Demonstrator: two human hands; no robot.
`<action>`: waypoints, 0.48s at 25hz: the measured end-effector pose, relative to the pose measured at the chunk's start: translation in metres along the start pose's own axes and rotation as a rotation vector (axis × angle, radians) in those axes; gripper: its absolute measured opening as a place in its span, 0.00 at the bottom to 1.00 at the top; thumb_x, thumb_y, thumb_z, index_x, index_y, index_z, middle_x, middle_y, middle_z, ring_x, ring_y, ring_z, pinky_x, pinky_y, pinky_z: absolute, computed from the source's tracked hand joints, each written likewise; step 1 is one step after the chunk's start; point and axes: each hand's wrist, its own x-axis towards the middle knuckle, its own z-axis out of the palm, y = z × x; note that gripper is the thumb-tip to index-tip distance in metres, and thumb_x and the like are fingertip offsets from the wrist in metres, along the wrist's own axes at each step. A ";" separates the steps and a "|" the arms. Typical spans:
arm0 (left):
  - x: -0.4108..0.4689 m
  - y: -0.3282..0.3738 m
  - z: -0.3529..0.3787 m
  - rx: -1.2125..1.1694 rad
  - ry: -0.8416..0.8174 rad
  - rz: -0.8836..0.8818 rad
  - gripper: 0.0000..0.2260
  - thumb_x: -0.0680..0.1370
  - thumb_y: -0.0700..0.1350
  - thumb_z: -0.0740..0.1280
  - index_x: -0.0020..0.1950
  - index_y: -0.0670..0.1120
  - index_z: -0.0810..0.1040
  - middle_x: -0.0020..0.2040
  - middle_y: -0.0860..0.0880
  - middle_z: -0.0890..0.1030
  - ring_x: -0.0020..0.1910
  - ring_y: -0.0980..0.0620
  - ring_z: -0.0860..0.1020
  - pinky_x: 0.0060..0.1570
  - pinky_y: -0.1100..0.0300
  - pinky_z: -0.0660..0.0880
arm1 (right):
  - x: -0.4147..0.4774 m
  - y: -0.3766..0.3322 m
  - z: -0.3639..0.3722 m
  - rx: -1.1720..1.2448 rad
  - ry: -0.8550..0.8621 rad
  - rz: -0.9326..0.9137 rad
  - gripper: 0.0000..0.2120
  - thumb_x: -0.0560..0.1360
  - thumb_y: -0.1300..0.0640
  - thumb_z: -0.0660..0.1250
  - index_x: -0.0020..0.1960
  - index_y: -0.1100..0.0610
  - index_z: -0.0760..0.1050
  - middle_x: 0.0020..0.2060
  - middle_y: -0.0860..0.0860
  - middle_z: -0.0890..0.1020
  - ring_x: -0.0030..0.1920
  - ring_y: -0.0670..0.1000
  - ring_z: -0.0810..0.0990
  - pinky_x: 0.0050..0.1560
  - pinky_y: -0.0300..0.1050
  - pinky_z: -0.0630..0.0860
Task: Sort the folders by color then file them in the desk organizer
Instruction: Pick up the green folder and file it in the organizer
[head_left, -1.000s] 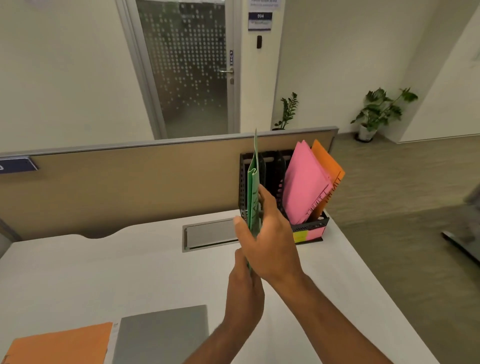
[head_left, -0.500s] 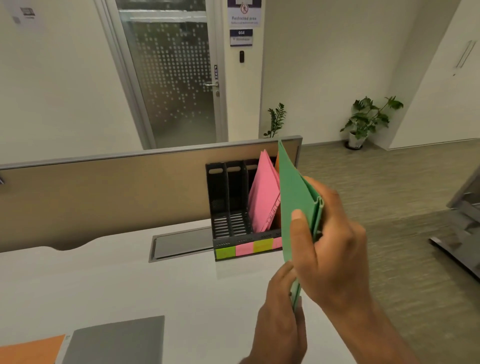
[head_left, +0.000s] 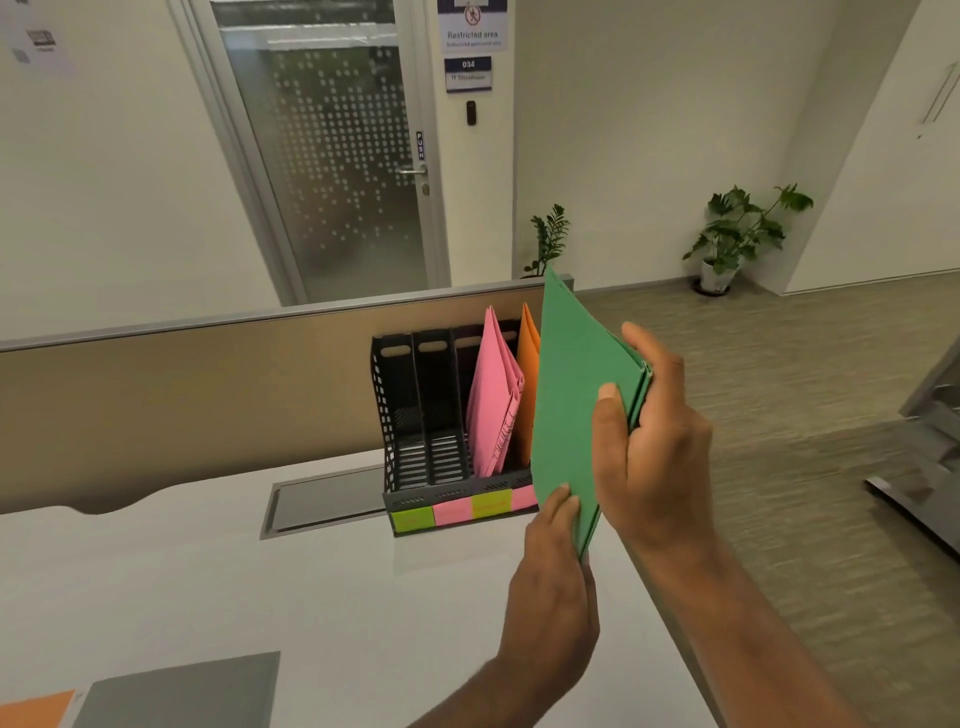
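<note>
I hold a stack of green folders (head_left: 574, 395) upright on edge, in front of the right end of the black desk organizer (head_left: 402, 415). My right hand (head_left: 649, 447) grips the stack's right spine, thumb across the front. My left hand (head_left: 550, 597) pinches its bottom corner. Pink folders (head_left: 493, 405) lean in the organizer's third slot and orange folders (head_left: 529, 374) stand in the slot to their right, partly hidden by the green stack. The two left slots hold nothing. Green and pink sticky labels (head_left: 457, 512) line the organizer's front.
The white desk (head_left: 208, 582) has a grey cable hatch (head_left: 327, 501) left of the organizer and a beige partition (head_left: 182, 395) behind. A grey folder (head_left: 182, 691) and an orange folder (head_left: 31, 709) lie at the near left. Open floor lies beyond the desk's right edge.
The green stack has moved from the organizer's left end to its right end and turned its face toward me. The view has shifted right and up.
</note>
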 end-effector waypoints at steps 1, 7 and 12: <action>0.010 -0.002 0.000 0.025 0.012 0.005 0.25 0.87 0.43 0.59 0.83 0.52 0.58 0.84 0.54 0.61 0.81 0.54 0.64 0.78 0.55 0.69 | 0.005 0.008 0.005 0.020 0.005 -0.001 0.19 0.84 0.58 0.58 0.74 0.60 0.65 0.36 0.43 0.76 0.32 0.37 0.77 0.28 0.25 0.67; 0.076 -0.010 0.006 0.112 -0.025 -0.112 0.22 0.88 0.50 0.58 0.82 0.52 0.59 0.78 0.51 0.70 0.73 0.50 0.73 0.69 0.51 0.77 | 0.036 0.052 0.050 0.037 0.009 -0.098 0.15 0.85 0.56 0.55 0.71 0.58 0.61 0.46 0.59 0.83 0.32 0.39 0.76 0.30 0.23 0.68; 0.132 -0.032 0.015 0.233 -0.081 -0.231 0.21 0.88 0.47 0.59 0.81 0.50 0.62 0.66 0.48 0.76 0.54 0.49 0.82 0.49 0.54 0.82 | 0.055 0.092 0.093 -0.047 0.066 -0.173 0.15 0.85 0.60 0.56 0.70 0.59 0.61 0.45 0.61 0.84 0.32 0.52 0.81 0.28 0.37 0.72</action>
